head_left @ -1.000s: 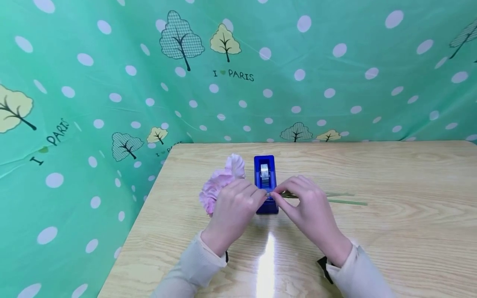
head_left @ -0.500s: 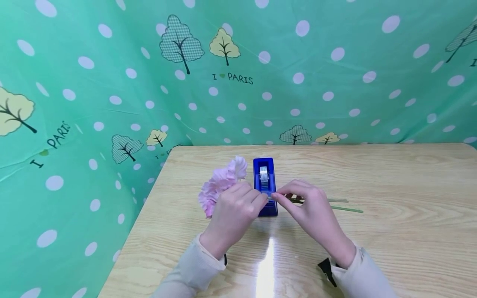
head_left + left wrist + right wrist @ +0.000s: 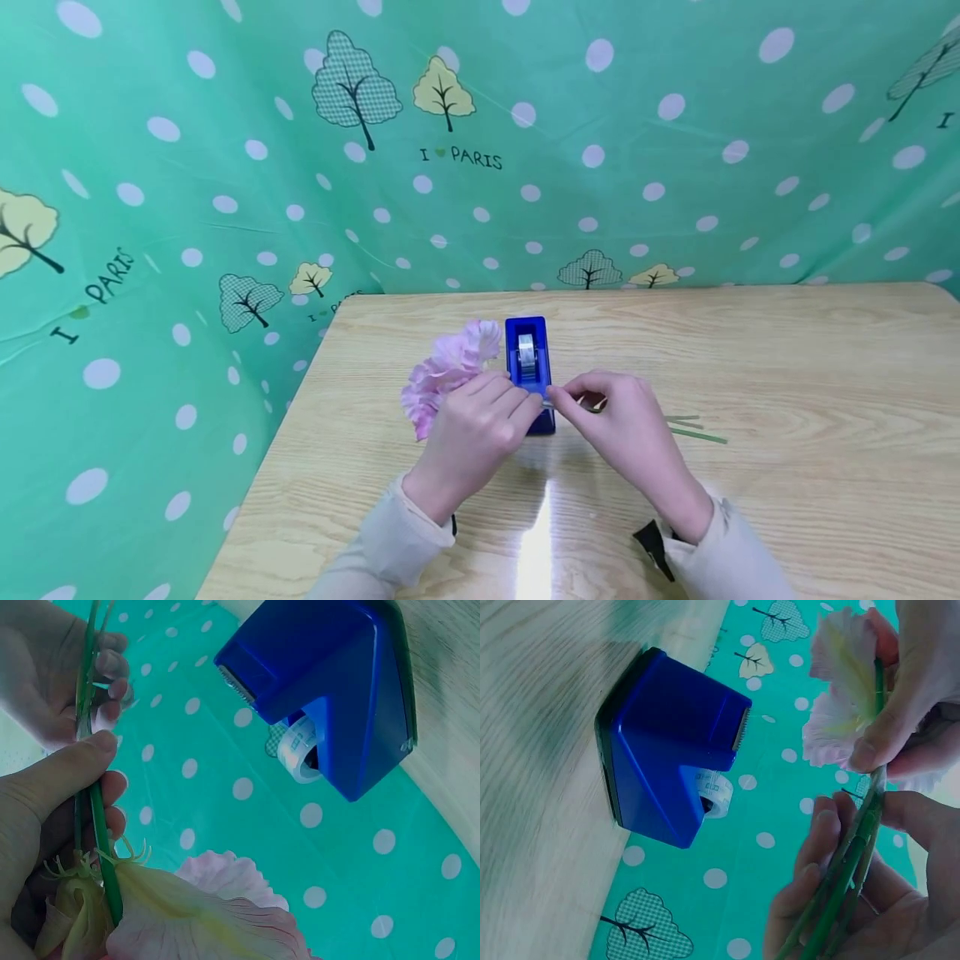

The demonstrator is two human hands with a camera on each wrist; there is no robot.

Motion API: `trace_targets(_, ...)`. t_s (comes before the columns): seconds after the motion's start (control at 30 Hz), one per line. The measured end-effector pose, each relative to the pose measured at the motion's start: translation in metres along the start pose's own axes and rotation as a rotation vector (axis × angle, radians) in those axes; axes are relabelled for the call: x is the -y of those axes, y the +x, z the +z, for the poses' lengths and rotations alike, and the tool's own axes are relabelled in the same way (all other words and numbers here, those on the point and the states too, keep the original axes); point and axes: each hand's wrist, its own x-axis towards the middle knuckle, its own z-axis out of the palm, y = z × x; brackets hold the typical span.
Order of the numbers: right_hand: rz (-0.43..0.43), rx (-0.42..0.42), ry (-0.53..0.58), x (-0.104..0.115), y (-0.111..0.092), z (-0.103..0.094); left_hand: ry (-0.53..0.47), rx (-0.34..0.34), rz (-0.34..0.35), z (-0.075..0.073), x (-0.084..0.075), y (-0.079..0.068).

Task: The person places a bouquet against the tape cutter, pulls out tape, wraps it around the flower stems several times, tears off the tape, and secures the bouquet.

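Pale pink artificial flowers [image 3: 446, 367] lie sideways in the person's left hand [image 3: 476, 421], which grips their green stems [image 3: 101, 832] just below the blooms. Clear, shiny tape [image 3: 878, 780] appears to lie around the stems, close to the left thumb. Right beside that spot, the right hand [image 3: 630, 437] pinches the stems with thumb and fingertip; its other fingers curl loosely behind them. Beyond the right hand the stem ends stick out to the right. A blue tape dispenser [image 3: 527, 327] with a roll of clear tape [image 3: 718, 796] stands just behind the hands.
The wooden table [image 3: 787, 375] extends to the right and in front. A green dotted cloth [image 3: 525, 208] with tree prints hangs along the back and left edges. A black strap [image 3: 654, 546] shows at the right sleeve.
Both hands stay close together on the stems, with the right fingertips shifting slightly. The stem ends have dipped a little. The whole view has shifted slightly.
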Motion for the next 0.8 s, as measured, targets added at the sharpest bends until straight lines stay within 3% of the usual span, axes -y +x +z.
trace_targets(0.27, -0.01, 0.024, 0.036, -0.003, 0.002, -0.002, -0.004, 0.027, -0.034, 0.001, 0.003, 0.0)
trace_targets(0.53, -0.187, 0.12, -0.048, -0.002, 0.0, -0.009, -0.027, 0.005, -0.081, 0.004, 0.01, -0.001)
trace_targets(0.8, -0.28, 0.044, -0.217, 0.001, -0.003, -0.007, 0.018, 0.047, -0.083, 0.003, 0.007, 0.0)
